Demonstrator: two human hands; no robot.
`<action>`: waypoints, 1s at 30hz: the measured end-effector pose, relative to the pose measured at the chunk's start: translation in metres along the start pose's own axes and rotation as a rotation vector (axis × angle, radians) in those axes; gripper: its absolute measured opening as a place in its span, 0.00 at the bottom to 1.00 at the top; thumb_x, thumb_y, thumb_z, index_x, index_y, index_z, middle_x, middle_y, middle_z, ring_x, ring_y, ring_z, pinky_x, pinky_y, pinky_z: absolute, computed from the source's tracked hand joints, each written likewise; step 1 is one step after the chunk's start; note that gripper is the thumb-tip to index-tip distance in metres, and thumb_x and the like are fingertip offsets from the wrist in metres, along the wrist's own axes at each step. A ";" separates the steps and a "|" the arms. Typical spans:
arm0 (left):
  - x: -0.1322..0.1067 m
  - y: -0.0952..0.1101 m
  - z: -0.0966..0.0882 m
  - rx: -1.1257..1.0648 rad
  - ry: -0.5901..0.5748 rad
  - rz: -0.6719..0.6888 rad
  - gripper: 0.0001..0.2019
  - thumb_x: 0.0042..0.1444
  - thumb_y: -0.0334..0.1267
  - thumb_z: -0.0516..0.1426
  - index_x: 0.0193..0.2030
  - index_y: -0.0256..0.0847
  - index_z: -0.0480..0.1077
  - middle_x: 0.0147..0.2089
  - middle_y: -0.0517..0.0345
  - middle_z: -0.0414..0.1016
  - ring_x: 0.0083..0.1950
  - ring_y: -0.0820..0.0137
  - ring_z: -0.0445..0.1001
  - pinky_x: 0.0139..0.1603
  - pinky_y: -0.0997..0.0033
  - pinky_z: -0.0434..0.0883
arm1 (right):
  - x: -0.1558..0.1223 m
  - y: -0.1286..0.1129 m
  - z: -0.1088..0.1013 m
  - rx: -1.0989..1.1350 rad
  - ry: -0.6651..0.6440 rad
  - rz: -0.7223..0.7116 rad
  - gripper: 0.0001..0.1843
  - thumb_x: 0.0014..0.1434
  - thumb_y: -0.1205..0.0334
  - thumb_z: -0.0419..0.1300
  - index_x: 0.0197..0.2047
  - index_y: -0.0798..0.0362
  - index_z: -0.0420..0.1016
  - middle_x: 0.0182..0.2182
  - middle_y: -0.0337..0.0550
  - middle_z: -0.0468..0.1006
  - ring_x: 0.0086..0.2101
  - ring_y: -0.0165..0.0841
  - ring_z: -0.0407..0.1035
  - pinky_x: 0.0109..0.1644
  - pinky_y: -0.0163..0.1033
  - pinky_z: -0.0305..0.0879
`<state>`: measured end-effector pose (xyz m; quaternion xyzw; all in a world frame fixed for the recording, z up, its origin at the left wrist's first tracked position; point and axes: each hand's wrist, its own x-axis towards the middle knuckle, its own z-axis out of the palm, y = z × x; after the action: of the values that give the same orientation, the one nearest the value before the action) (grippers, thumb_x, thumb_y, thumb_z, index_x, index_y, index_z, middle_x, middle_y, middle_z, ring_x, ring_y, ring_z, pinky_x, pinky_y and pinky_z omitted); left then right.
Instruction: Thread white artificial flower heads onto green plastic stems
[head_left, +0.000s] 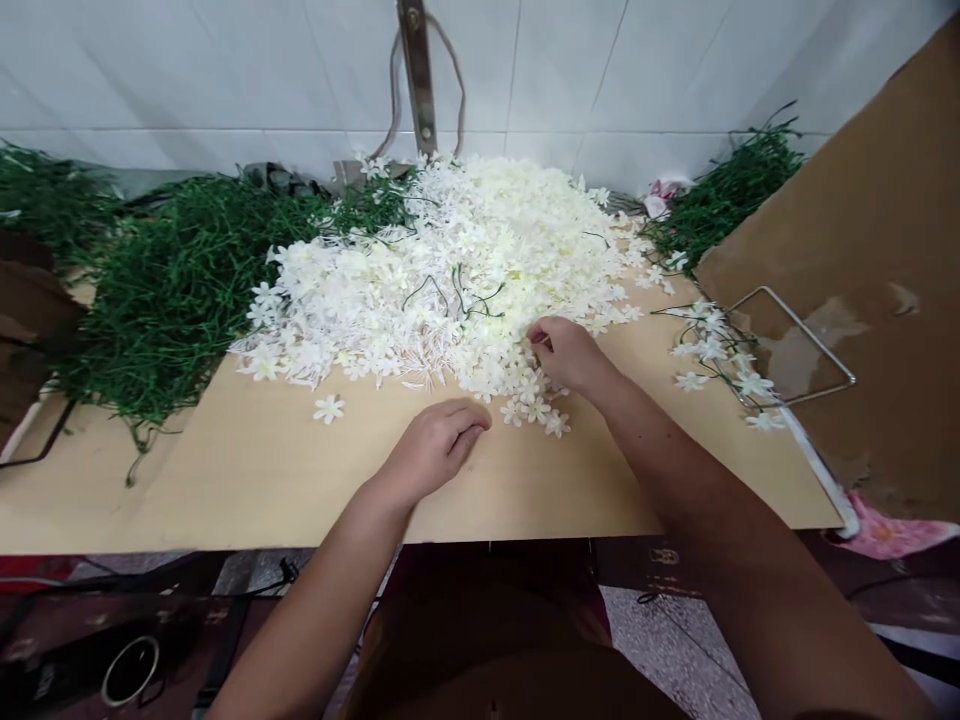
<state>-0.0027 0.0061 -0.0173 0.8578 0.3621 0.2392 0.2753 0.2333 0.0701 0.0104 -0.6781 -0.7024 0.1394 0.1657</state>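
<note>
A large heap of white artificial flowers (517,230) covers the middle of the board. My right hand (568,355) is at the heap's front right edge, thumb and fingers pinched together over the blossoms; whatever is between the fingertips is too small to make out. Lower and to the left, my left hand (439,445) hovers or rests just in front of the heap, its fingers curled closed. Its fingertips hide anything they may hold. Thin green plastic stems (476,300) lie on top of the flowers. A single loose flower (328,408) sits on the bare board to the left.
Green plastic stems (180,270) are piled at left, with another bunch (735,185) at back right. A flowered spray (712,350) lies at right, beside a cardboard box (862,260) and a bent metal wire handle (814,345). The wooden board (247,480) ends close to my body.
</note>
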 end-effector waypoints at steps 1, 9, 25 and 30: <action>-0.001 -0.001 0.000 0.000 0.013 -0.004 0.11 0.65 0.33 0.50 0.42 0.40 0.74 0.44 0.51 0.80 0.45 0.66 0.77 0.47 0.66 0.72 | 0.001 -0.007 0.000 0.030 0.027 -0.027 0.14 0.58 0.72 0.52 0.43 0.58 0.77 0.41 0.50 0.79 0.38 0.36 0.72 0.43 0.38 0.65; 0.000 0.000 -0.006 0.019 0.180 -0.144 0.12 0.63 0.33 0.50 0.43 0.40 0.76 0.44 0.52 0.81 0.47 0.64 0.77 0.49 0.63 0.72 | -0.013 -0.049 -0.009 -0.081 0.137 -0.254 0.13 0.60 0.71 0.50 0.38 0.59 0.77 0.39 0.54 0.77 0.42 0.42 0.69 0.49 0.44 0.63; -0.068 -0.041 -0.081 0.186 0.631 -0.600 0.12 0.58 0.41 0.53 0.40 0.39 0.77 0.40 0.53 0.79 0.40 0.67 0.74 0.42 0.70 0.68 | 0.015 -0.103 0.044 -0.052 0.049 -0.443 0.11 0.60 0.74 0.50 0.33 0.57 0.74 0.36 0.53 0.77 0.41 0.41 0.69 0.43 0.42 0.61; -0.064 -0.059 -0.105 0.278 0.639 -0.699 0.12 0.57 0.39 0.54 0.41 0.39 0.76 0.42 0.52 0.78 0.39 0.67 0.73 0.43 0.68 0.68 | 0.016 -0.084 0.033 0.471 0.228 -0.218 0.03 0.59 0.66 0.54 0.32 0.51 0.66 0.25 0.38 0.73 0.27 0.32 0.66 0.33 0.38 0.59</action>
<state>-0.1360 0.0239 0.0081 0.5975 0.7229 0.3332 0.0970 0.1428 0.0836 0.0163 -0.5528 -0.6960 0.2032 0.4107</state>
